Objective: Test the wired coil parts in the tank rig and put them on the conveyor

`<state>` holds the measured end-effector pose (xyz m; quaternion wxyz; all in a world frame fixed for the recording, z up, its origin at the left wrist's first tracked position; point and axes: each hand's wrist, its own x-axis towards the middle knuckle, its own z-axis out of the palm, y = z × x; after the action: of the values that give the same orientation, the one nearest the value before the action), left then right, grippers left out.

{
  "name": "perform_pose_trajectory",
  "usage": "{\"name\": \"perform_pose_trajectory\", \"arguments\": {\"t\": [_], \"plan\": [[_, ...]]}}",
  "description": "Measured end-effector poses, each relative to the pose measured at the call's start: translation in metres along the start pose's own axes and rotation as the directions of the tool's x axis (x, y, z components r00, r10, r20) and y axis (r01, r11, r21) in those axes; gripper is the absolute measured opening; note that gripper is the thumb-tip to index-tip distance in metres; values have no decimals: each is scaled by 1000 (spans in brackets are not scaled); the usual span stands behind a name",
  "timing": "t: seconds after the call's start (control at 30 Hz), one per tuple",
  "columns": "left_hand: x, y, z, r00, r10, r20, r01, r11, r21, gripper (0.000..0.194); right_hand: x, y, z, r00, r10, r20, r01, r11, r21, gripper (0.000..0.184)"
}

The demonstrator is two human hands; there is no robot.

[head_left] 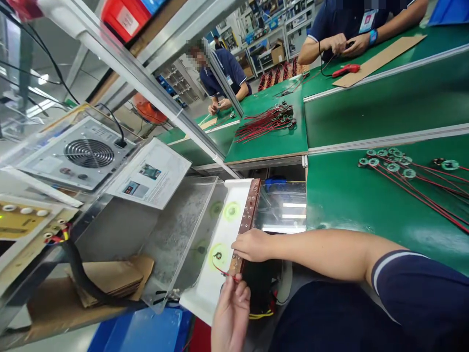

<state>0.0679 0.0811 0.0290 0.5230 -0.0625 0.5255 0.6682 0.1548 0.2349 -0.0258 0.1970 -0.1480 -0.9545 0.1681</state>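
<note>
Two bare hands work at the white board [205,288]; clock read about the left fingertips, 12 toward the top of the view. Left hand [233,300]: thumb and fingers pinched together on the red wire [219,269]. Wire curves off to a small dark part [219,255] at 11 o'clock, which sits on the board within the near ring [211,254], yellow-green. Right hand [253,245]: at 1 o'clock, fingers bent and resting on the brown strip [248,215] along the board's edge; cannot tell whether they grip anything. Far ring [232,211], at 12, has nothing dark like the part at its middle. Toward 2 o'clock, a bunch of coils [394,167] with red leads lies on the green worktop [340,205]. Between 12 and 1, farther off, a wire bundle [266,122]. Printed sheet [166,168] at 11; fan unit [90,153] at 10; blue tray [146,330] at 8. Co-worker [351,22] at 1 o'clock, both hands on a black cable [320,56]; red tool [346,70] just beside a cardboard strip [381,59].
</note>
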Motion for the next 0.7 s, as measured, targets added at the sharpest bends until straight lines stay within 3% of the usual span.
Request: {"name": "perform_pose_trajectory", "arguments": {"t": [0.07, 0.17, 0.33, 0.47, 0.7], "plan": [[3, 11, -8, 994, 102, 25, -103, 995, 20, 1, -2, -3, 3, 997, -50, -52, 52, 998, 23, 29], [9, 24, -25, 976, 208, 61, -212, 975, 64, 21, -7, -11, 7, 982, -133, -134, 141, 989, 52, 29], [12, 30, -43, 962, 269, 41, -272, 952, 141, 36, -14, -30, 9, 939, -293, -180, 307, 950, 56, 30], [9, 23, -41, 952, 297, 67, -305, 927, 219, 42, -18, -43, 11, 912, -372, -170, 382, 924, 25, 30], [5, 17, -30, 945, 313, 91, -325, 879, 349, 40, -15, -49, 14, 932, -335, -135, 334, 942, -32, 36]]}}
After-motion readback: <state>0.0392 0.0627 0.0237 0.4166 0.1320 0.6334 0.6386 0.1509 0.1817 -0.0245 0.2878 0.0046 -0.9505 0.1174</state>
